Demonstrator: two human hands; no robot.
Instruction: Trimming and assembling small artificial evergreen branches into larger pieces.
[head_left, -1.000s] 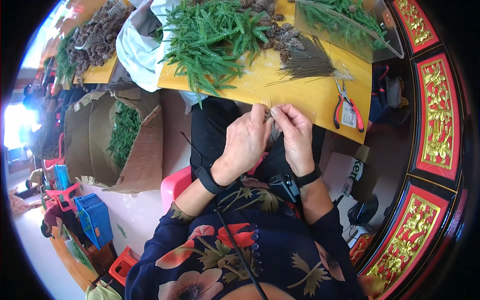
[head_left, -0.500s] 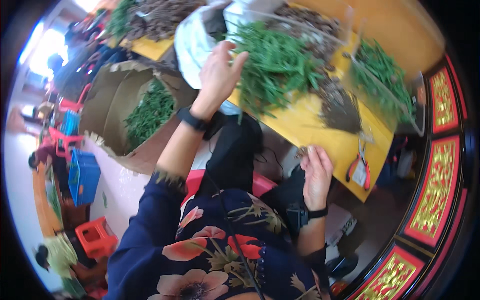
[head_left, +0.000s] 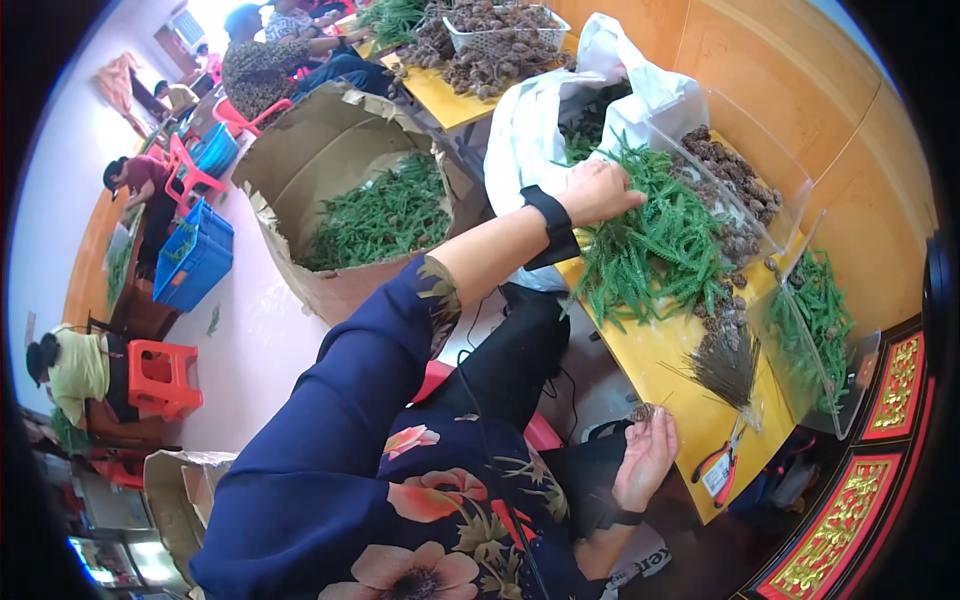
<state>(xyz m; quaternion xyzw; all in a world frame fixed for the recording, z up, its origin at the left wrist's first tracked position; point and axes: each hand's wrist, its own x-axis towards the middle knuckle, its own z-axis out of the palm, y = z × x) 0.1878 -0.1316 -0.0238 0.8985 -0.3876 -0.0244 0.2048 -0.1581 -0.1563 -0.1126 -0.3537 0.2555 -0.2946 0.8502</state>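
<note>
My left hand (head_left: 598,190) is at the left edge of a heap of green artificial pine sprigs (head_left: 655,250), its fingers curled in; whatever they grip is hidden. Low over the near edge of the yellow table (head_left: 645,365), my right hand (head_left: 648,455) pinches a small brown pine cone (head_left: 640,412) with a thin wire sticking out of it. Beyond that hand lies a fanned bundle of dark thin wires (head_left: 728,370). Pliers with red and black handles (head_left: 716,472) rest near the table's corner.
Brown pine cones (head_left: 730,180) lie behind the sprigs, in a clear box. Another clear box (head_left: 835,365) holds more sprigs at right. A white bag (head_left: 520,130) stands behind my left hand. At left is a large cardboard box (head_left: 290,180) of greenery. Other people work farther off.
My left hand, spread open above the sprigs' left side before, has come down to the heap and its fingers have curled. My right hand still holds the pine cone. The view has turned left.
</note>
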